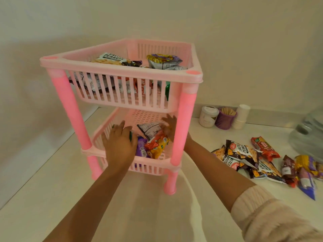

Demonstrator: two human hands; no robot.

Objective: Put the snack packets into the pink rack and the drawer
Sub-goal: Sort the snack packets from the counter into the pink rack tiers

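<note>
Pink rack (122, 75), lower tier: both hands are inside it. Left hand (120, 144) lies loose on the packets (153, 142), right hand (168, 125) touches them from behind; grip unclear. More packets (262, 161) lie right of the rack on the table (52, 180), nearer the right hand.

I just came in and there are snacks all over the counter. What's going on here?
A person is stocking a pink rack with snack packets. Both hands are in the lower shelf: the left hand is on the packets there, and the right hand holds a packet. The top shelf already has several. A pile of packets still lies on the counter to the right.
</note>
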